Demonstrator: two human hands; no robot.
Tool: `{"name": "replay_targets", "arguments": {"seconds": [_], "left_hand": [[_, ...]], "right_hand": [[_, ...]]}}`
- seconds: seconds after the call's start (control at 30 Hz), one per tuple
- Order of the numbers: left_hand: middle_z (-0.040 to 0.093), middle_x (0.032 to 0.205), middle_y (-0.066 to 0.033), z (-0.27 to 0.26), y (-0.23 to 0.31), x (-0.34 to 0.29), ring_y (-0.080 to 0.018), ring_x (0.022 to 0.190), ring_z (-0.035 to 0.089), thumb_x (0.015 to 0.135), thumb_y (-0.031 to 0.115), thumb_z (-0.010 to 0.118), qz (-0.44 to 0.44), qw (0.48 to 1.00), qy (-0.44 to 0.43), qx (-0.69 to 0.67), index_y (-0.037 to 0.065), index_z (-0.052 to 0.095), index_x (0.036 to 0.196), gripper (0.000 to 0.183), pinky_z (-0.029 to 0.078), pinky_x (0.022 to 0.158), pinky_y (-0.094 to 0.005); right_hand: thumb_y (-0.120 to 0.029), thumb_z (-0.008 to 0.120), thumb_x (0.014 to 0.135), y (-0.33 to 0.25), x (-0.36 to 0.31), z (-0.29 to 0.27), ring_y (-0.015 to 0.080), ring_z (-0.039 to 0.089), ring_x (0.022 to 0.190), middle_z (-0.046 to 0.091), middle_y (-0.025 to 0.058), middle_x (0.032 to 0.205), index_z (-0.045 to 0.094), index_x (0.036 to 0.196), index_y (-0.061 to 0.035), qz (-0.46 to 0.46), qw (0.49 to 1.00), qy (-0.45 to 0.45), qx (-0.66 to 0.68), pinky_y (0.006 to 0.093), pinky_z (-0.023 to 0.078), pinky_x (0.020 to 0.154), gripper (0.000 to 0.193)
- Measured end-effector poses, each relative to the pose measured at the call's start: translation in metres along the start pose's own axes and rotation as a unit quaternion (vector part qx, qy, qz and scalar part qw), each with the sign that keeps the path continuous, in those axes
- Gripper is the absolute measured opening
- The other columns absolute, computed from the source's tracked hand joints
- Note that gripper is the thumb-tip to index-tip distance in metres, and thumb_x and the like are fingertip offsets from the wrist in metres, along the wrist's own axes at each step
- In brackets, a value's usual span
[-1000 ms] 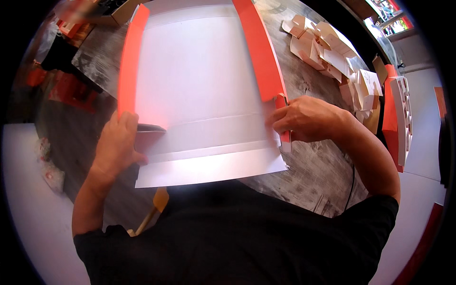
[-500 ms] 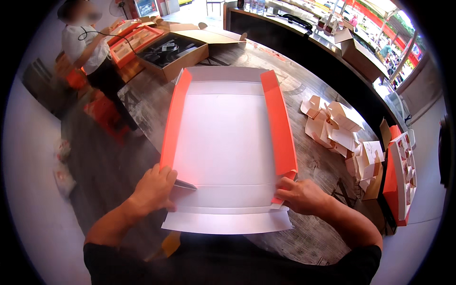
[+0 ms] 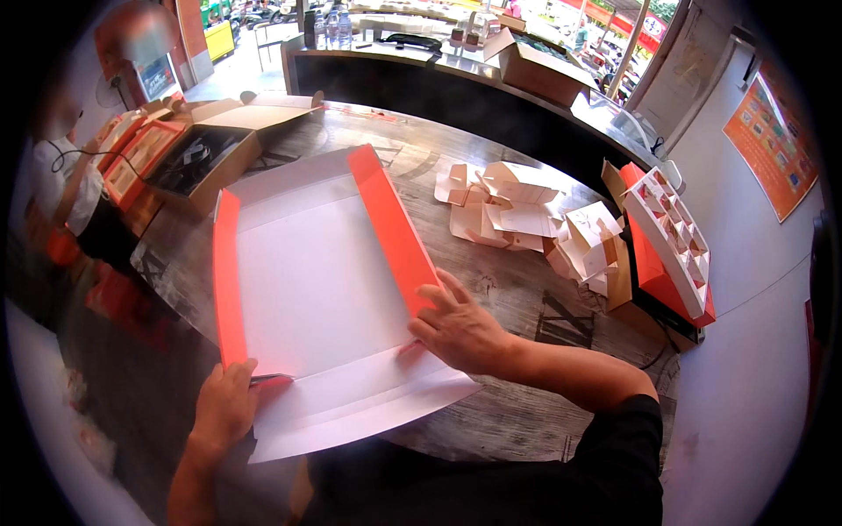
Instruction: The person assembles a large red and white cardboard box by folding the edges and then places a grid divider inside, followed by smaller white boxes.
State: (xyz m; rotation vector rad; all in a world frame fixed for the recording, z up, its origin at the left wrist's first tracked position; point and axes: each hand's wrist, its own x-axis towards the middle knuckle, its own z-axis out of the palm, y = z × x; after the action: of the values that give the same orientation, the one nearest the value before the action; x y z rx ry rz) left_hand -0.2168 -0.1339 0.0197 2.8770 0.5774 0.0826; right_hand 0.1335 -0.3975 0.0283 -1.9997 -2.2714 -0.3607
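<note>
A large shallow cardboard box (image 3: 307, 272), white inside with orange side walls, lies tilted in front of me. Its far wall and both sides stand up, while the near end flap (image 3: 360, 421) slopes out flat toward me. My left hand (image 3: 224, 405) is closed on the near left corner, beside a small flap folded inward. At the near right corner, my right hand (image 3: 463, 331) grips the orange side wall (image 3: 395, 237), with fingers curled over it. A small folded tab shows by those fingertips. The outer sides of the box are hidden.
Several small white folded boxes (image 3: 517, 210) lie on the wooden table (image 3: 500, 302). An orange box with a white divider tray (image 3: 671, 237) leans at the right. Far left are a brown carton (image 3: 210, 171) holding dark items and a person (image 3: 83, 180). A counter (image 3: 395, 88) stands behind.
My view has swung right. The box now sits further left and is turned at an angle. My right hand has shifted from the lower corner up onto the right wall; the left keeps its hold.
</note>
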Motion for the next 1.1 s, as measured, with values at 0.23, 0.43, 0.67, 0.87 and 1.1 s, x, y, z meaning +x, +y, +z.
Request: {"name": "replay_targets", "arguments": {"seconds": [0.23,0.43,0.67,0.87,1.1], "left_hand": [[0.069,0.125,-0.0191,0.004,0.014,0.004,-0.0412,0.128,0.061,0.093,0.011,0.067,0.071,0.965,0.160,0.195,0.000,0.061,0.137,0.045,0.025,0.127,-0.0620],[0.072,0.114,-0.0176,0.022,-0.015,0.001,-0.0360,0.114,0.068,0.096,0.008,0.066,0.104,0.979,0.173,0.016,-0.002,0.061,0.137,0.042,0.034,0.122,-0.0622],[0.071,0.107,-0.0174,0.024,-0.004,0.016,-0.0355,0.100,0.069,0.092,0.003,0.072,0.189,0.961,0.203,0.021,-0.003,0.065,0.135,0.044,0.044,0.114,-0.0611],[0.068,0.089,-0.0114,0.014,-0.009,0.017,-0.0289,0.086,0.067,0.095,0.008,0.072,0.198,0.963,0.167,0.075,-0.004,0.070,0.126,0.033,0.044,0.116,-0.0603],[0.076,0.099,-0.0035,0.031,-0.023,0.011,-0.0203,0.088,0.073,0.094,0.010,0.076,0.198,0.962,0.183,0.046,0.010,0.066,0.137,0.044,0.043,0.120,-0.0511]], "right_hand": [[-0.014,0.066,0.098,0.016,0.001,0.040,0.0211,0.068,0.099,0.065,0.0015,0.099,0.068,0.114,-0.0123,-0.031,0.985,0.098,0.137,0.0465,0.046,0.114,0.016],[-0.014,0.069,0.097,0.016,-0.003,0.039,0.0188,0.068,0.091,0.067,-0.0004,0.097,0.069,0.116,-0.0128,-0.055,0.974,0.141,0.168,0.0353,0.051,0.092,0.020],[-0.015,0.072,0.094,0.020,-0.017,0.041,0.0190,0.068,0.090,0.070,-0.0001,0.101,0.069,0.113,-0.0114,-0.049,0.974,0.151,0.161,0.0358,0.051,0.093,0.020],[-0.014,0.069,0.089,0.013,-0.016,0.044,0.0243,0.068,0.095,0.069,0.0042,0.104,0.070,0.110,-0.0119,-0.025,0.986,0.067,0.150,0.0383,0.050,0.094,0.021],[-0.005,0.072,0.086,0.004,-0.019,0.045,0.0276,0.069,0.097,0.069,0.0078,0.108,0.069,0.111,-0.0067,-0.070,0.973,0.164,0.143,0.0458,0.054,0.098,0.025]]}}
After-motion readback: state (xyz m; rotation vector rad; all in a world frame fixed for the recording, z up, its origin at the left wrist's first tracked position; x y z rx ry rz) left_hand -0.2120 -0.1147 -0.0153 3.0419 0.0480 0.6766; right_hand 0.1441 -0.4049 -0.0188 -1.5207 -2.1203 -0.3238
